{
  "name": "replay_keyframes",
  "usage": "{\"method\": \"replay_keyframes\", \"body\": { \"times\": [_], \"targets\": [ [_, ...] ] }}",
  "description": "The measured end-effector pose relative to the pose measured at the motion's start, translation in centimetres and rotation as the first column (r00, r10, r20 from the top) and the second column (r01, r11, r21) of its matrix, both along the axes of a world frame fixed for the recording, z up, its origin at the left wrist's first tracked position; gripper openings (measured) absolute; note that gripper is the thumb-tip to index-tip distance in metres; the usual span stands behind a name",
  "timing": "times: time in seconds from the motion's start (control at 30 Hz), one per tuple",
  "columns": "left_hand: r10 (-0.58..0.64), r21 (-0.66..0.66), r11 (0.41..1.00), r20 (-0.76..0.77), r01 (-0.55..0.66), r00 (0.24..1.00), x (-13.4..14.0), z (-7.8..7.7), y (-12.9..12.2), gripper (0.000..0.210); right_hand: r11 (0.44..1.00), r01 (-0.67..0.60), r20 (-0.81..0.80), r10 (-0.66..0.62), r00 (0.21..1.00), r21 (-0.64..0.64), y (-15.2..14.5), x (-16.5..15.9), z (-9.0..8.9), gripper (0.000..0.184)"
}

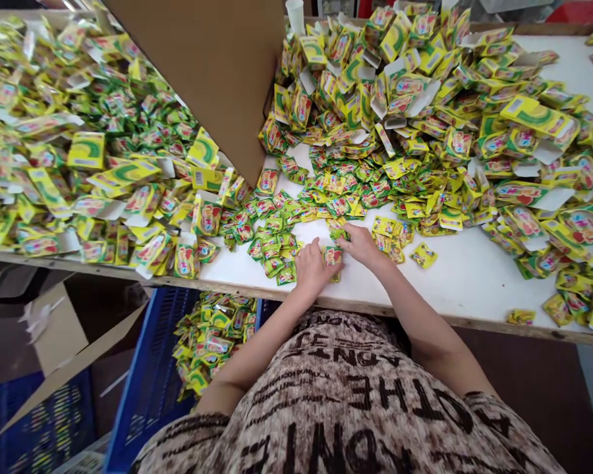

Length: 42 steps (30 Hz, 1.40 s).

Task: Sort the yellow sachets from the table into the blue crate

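Observation:
My left hand (312, 268) is at the table's front edge, its thumb lying across a small yellow and red box (333, 255) that stands between my hands. Just to the right, the fingers of my right hand (362, 245) are closed on a green candy sachet (337, 234), slightly above and beyond the box. Rows of green sachets (271, 247) lie left of my left hand. Yellow sachets (391, 237) sit right of my right hand, with one loose yellow sachet (423, 255) farther right.
Heaps of yellow boxes (405, 85) with open flaps cover the table's back and right. A brown cardboard panel (217, 72) divides them from another heap (79, 178) on the left. Below the edge stands a blue crate (141, 368) holding packed goods. A white cup (295, 16) stands behind.

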<state>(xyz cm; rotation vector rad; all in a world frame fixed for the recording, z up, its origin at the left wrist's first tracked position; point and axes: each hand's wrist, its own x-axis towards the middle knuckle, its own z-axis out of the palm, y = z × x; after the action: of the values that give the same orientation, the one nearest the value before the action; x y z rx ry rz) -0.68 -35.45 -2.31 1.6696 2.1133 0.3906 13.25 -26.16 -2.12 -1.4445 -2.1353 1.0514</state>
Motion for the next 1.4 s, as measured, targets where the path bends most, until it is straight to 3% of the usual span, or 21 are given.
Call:
{"method": "replay_keyframes", "body": {
  "times": [0.07, 0.17, 0.27, 0.37, 0.43, 0.53, 0.63, 0.73, 0.8, 0.87, 1.03, 1.13, 1.3, 1.4],
  "targets": [
    [-0.046, -0.016, 0.999, -0.027, 0.046, 0.999, 0.3, -0.1, -0.4, 0.079, 0.991, -0.097, 0.067, 0.103, 0.992, -0.088, -0.5, 0.9, 0.6, 0.005],
    [-0.082, -0.029, 0.996, -0.022, 0.081, 0.996, 0.9, -0.2, -1.0, 0.061, 0.954, -0.222, 0.025, 0.232, 0.972, -0.201, -1.8, 1.9, 1.6, 0.005],
    [-0.019, 0.014, 1.0, 0.079, 0.018, 0.997, 1.2, 0.0, -1.4, 0.043, 0.982, -0.119, -0.073, 0.109, 0.991, -0.149, -3.3, 2.5, 2.5, 0.014],
    [0.061, 0.028, 0.997, 0.273, -0.071, 0.96, 1.5, 0.4, -1.7, 0.042, 0.995, -0.058, -0.102, 0.049, 0.994, -0.085, -4.4, 2.5, 3.8, 0.018],
    [0.069, 0.015, 0.997, 0.405, -0.082, 0.912, 1.9, 0.7, -1.8, 0.042, 0.99, -0.14, -0.024, 0.139, 0.99, -0.013, -4.7, 2.5, 5.1, 0.021],
    [0.053, 0.046, 0.994, 0.555, -0.094, 0.83, 2.6, 1.1, -2.1, 0.042, 0.939, -0.335, 0.172, 0.32, 0.932, 0.071, -5.0, 2.3, 7.1, 0.022],
    [0.026, 0.017, 0.998, 0.765, -0.061, 0.643, 2.1, 1.2, -2.3, 0.044, 0.895, -0.443, 0.232, 0.419, 0.878, 0.06, -5.7, 2.4, 8.5, 0.03],
    [0.044, -0.075, 0.994, 0.936, 0.076, 0.349, 0.5, 1.4, -2.8, 0.041, 0.933, -0.359, 0.173, 0.348, 0.922, 0.037, -6.4, 2.3, 8.7, 0.033],
    [0.076, -0.116, 0.983, 0.963, 0.145, 0.258, -0.6, 1.5, -3.3, 0.039, 0.955, -0.29, 0.128, 0.28, 0.951, 0.062, -6.7, 2.2, 8.5, 0.02],
    [0.078, -0.122, 0.979, 0.964, 0.163, 0.256, -1.3, 1.6, -3.6, 0.036, 0.947, -0.283, 0.103, 0.269, 0.958, 0.153, -6.8, 2.0, 8.2, 0.008],
    [0.04, -0.081, 0.988, 0.956, 0.129, 0.29, -1.5, 1.2, -4.1, 0.03, 0.841, -0.374, 0.152, 0.342, 0.927, 0.391, -7.2, 1.9, 7.7, 0.016],
    [0.012, -0.05, 0.992, 0.951, 0.116, 0.308, -1.2, 0.9, -4.1, 0.028, 0.822, -0.407, 0.124, 0.392, 0.912, 0.399, -7.9, 2.0, 7.0, 0.018],
    [-0.073, 0.022, 0.988, 0.94, 0.155, 0.333, -1.4, 1.1, -4.0, 0.028, 0.829, -0.355, 0.088, 0.353, 0.931, 0.432, -8.3, 2.2, 5.4, 0.018],
    [-0.084, 0.019, 0.978, 0.948, 0.209, 0.307, -1.7, 1.3, -4.0, 0.036, 0.839, -0.346, 0.066, 0.352, 0.934, 0.42, -7.6, 2.5, 5.5, 0.014]
  ]
}}
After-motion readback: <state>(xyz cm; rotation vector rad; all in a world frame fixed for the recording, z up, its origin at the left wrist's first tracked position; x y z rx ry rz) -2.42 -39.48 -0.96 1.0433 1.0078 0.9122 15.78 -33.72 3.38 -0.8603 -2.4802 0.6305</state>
